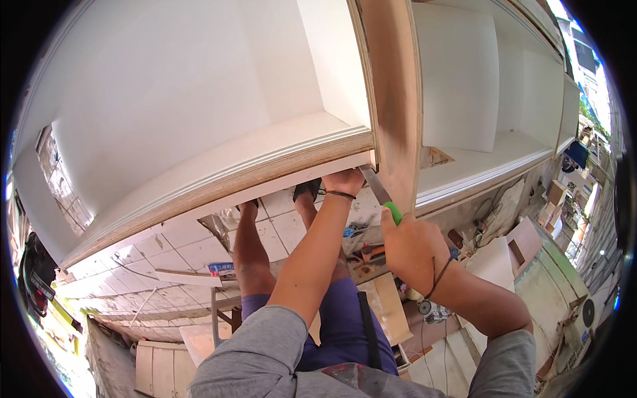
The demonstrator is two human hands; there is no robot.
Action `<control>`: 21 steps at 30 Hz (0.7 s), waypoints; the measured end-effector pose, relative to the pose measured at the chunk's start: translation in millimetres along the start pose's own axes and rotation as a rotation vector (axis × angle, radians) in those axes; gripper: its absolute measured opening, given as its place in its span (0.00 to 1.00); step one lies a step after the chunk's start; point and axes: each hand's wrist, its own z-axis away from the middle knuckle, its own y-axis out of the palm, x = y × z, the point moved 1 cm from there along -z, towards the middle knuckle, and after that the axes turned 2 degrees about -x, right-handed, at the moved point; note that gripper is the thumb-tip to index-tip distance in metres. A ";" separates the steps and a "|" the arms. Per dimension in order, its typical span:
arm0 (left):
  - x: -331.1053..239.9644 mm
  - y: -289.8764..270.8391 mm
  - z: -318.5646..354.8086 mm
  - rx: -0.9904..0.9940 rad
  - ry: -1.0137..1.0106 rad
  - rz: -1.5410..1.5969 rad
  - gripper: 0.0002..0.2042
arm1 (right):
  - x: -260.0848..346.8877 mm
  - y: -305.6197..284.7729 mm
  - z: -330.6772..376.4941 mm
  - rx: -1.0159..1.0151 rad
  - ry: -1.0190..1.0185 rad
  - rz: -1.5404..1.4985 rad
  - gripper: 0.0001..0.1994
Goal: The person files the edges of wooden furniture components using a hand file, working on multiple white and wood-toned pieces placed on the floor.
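Note:
A tool with a flat metal blade [376,185] and a green handle [393,213] is in my right hand [417,251], its fingers wrapped around the handle. I cannot tell whether it is a knife or a file. The blade slants up and left, its tip at the corner where the cabinet's pale edge strip [292,180] meets a wooden divider panel [393,86]. My left hand [343,180] is right beside that tip, against the strip's lower edge. Its fingers are mostly hidden by the strip and the hand itself.
A large white cabinet [199,73] with a raw plywood edge fills the far side; a rectangular cutout [63,176] opens on its left. White compartments [524,86] continue right of the divider. Below are floor tiles [172,242], loose boards [488,268], scattered tools and cables.

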 end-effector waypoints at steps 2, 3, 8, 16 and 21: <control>-2.1 -4.3 -0.3 0.143 -0.098 0.065 0.23 | 2.6 6.4 2.5 -0.069 0.032 -0.014 0.18; -2.5 -6.6 0.2 0.285 -0.193 0.131 0.23 | 5.4 7.0 5.4 -0.066 0.032 -0.015 0.18; 1.0 -5.2 -1.0 0.070 -0.092 0.142 0.23 | -13.2 -17.0 -4.2 0.015 0.073 -0.075 0.21; 10.0 -0.3 5.0 0.105 -0.085 0.152 0.22 | -9.5 -11.0 12.0 -0.045 0.063 -0.002 0.18; 3.6 0.8 6.1 0.157 -0.139 0.190 0.22 | -8.3 -15.3 9.2 -0.068 0.058 0.019 0.13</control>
